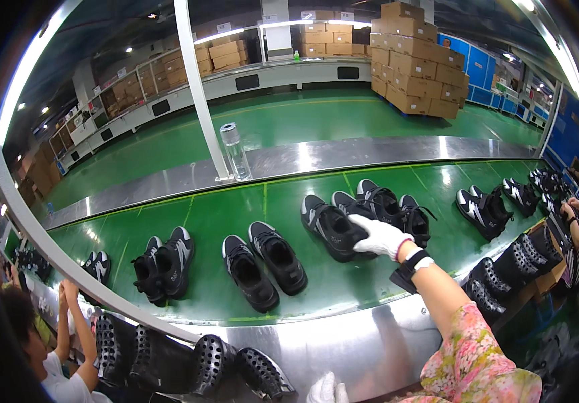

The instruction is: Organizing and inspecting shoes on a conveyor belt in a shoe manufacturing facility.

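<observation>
Sneaker (333,230), black with pale side stripes, lies on the green belt (235,208) under my right hand (382,236), whose white-gloved fingers curl over its heel end; I judge I am setting it down or lifting it, and the next move calls for a firm hold. Nearest me, my left hand (326,389) peeks in at the lower edge, its spread impossible to tell. Beyond the right hand more black pairs (387,205) crowd, then a clear bottle (235,150) stands farther off.
</observation>
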